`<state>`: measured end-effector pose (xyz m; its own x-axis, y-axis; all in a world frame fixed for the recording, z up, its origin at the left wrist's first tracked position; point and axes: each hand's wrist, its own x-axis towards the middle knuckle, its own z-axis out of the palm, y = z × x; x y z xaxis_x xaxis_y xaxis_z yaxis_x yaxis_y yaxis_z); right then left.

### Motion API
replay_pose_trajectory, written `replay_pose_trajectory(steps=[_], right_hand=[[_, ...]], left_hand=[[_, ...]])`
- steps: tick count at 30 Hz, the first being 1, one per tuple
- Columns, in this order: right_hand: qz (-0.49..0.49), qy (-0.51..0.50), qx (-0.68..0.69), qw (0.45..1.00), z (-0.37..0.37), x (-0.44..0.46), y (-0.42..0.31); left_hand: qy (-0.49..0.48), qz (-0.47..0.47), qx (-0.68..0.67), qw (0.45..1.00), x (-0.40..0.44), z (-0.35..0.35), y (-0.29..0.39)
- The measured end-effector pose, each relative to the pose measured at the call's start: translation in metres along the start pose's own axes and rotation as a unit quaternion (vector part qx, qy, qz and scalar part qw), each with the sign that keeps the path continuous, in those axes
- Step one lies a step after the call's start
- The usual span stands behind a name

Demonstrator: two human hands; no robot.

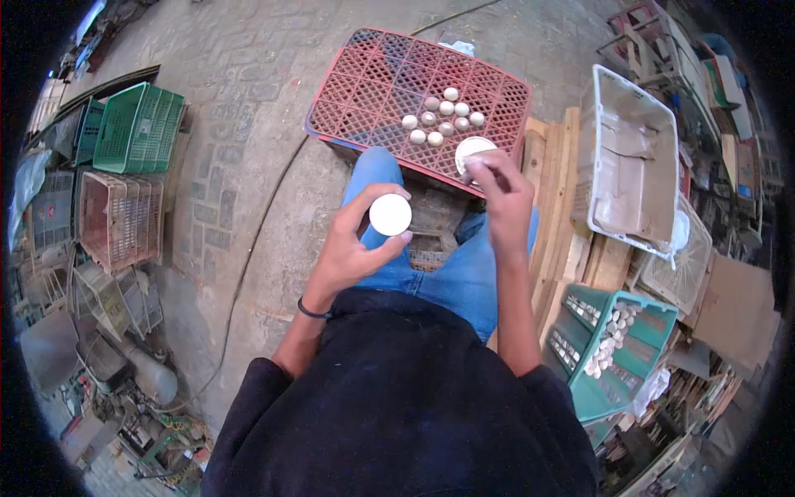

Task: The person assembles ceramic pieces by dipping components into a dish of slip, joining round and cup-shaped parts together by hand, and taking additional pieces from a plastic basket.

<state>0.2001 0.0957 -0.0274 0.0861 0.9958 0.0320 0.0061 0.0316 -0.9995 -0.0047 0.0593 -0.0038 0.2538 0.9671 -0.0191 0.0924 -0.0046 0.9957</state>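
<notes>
A round white piece [390, 214] sits between the thumb and fingers of my left hand [352, 240], above my left knee. My right hand [503, 195] is at the near right corner of the red crate [356, 91], its fingers bent together over a round white container [474, 152]. Whether anything is pinched in those fingers is too small to make out. Several small round whitish pieces [446, 108] lie on the crate's lattice top, left of the container.
A white bin [636, 157] stands on the right beside wooden planks [548, 190]. Below it, a green crate [654, 331] holds several whitish pieces. Green [139, 128] and pink [122, 217] crates are stacked at left. A cable [261, 211] crosses the paved floor.
</notes>
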Motion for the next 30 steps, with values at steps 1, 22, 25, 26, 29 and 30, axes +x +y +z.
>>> replay_pose_trajectory(steps=[1, 22, 25, 26, 29, 30], right_hand=[[-0.021, -0.026, 0.016, 0.999, 0.005, -0.011, -0.021], [-0.317, -0.177, -0.177, 0.915, 0.014, -0.059, -0.092], [-0.337, -0.176, -0.160, 0.911, 0.010, -0.061, -0.089], [-0.350, -0.176, -0.152, 0.907, 0.009, -0.061, -0.087], [-0.314, -0.190, -0.101, 0.925, 0.003, -0.059, -0.081], [-0.314, -0.189, -0.102, 0.925, 0.004, -0.060, -0.083]], left_hand=[[-0.005, 0.005, -0.003, 1.000, -0.002, 0.003, 0.004], [-0.153, -0.011, -0.219, 0.964, -0.030, -0.001, 0.048], [-0.155, 0.008, -0.199, 0.968, -0.029, 0.000, 0.045], [-0.154, 0.013, -0.196, 0.968, -0.029, 0.000, 0.045], [-0.164, 0.024, -0.177, 0.970, -0.027, 0.001, 0.050], [-0.170, 0.031, -0.160, 0.972, -0.026, 0.001, 0.051]])
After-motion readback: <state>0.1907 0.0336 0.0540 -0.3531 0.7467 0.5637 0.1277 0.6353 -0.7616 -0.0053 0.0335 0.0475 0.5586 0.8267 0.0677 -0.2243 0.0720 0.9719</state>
